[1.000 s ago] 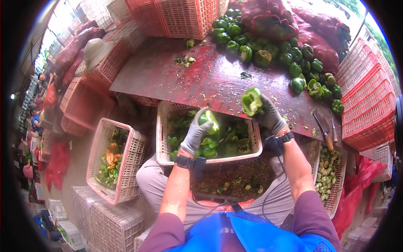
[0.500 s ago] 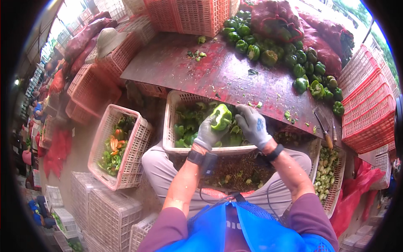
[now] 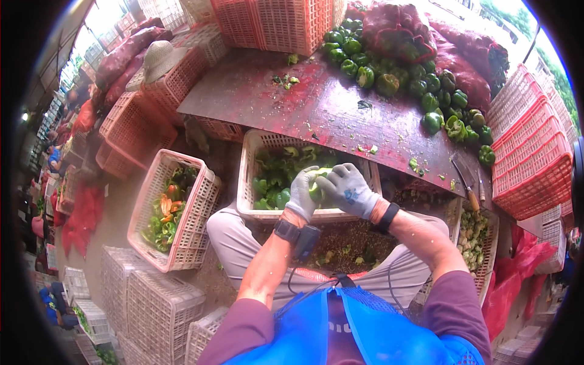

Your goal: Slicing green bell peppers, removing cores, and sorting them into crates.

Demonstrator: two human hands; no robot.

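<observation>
2 grey-gloved hands, left hand (image 3: 302, 193) and right hand (image 3: 348, 190), now close together around 1 green bell pepper (image 3: 316, 190) above the white plastic crate (image 3: 252, 210) of pepper pieces, having come down from the wet red desk (image 3: 316, 106); splitting it looks underway.

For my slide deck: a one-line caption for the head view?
Both gloved hands, left hand and right hand, hold a green pepper over a white crate.

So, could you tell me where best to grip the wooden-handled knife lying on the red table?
Take the wooden-handled knife by its brown handle, from the near edge of the red table: the handle points toward the person, the blade away.
</observation>
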